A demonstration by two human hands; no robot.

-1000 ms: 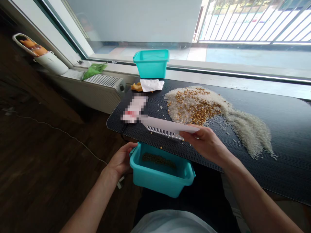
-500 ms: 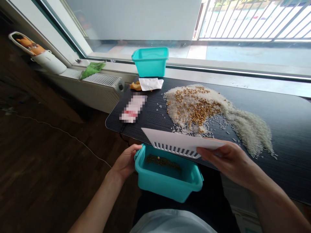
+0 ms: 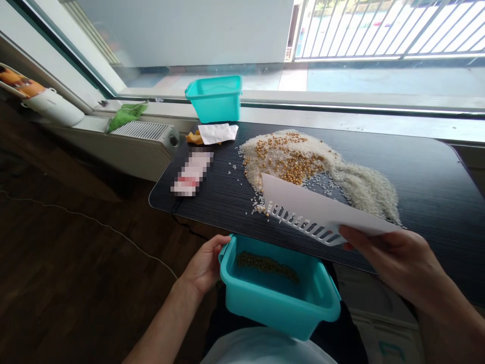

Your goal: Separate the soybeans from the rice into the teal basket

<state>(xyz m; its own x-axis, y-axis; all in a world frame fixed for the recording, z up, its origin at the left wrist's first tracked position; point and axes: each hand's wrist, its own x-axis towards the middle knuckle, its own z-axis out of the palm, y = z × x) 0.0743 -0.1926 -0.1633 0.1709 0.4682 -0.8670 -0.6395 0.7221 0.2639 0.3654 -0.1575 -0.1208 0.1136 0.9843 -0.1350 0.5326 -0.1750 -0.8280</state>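
My left hand (image 3: pixel 206 263) grips the left end of a turquoise plastic bin (image 3: pixel 280 311), held below the table's front edge over my lap. A strip of small greenish-brown beans or seeds (image 3: pixel 269 265) lies on the bin's floor. In my right hand (image 3: pixel 394 258) is a thin white plastic sheet with a row of slots (image 3: pixel 299 199), tilted above the table edge. Its far left end overlaps the near side of a pile of white rice-like grains (image 3: pixel 261 141) mixed with golden beans (image 3: pixel 299 167). A longer heap of pale grains (image 3: pixel 371 189) trails off to the right.
A second turquoise bin (image 3: pixel 217 103) stands at the back by the window. White paper (image 3: pixel 217 134) lies over something yellow (image 3: pixel 194 137). A blurred pink-white item (image 3: pixel 193 172) is on the dark table's left (image 3: pixel 220 202). A green cloth (image 3: pixel 127 116) rests on the radiator (image 3: pixel 144 144).
The slotted sheet has moved right and away from the bin, up over the table by the grain pile. My left hand still holds the bin. The camera view has shifted rightward.
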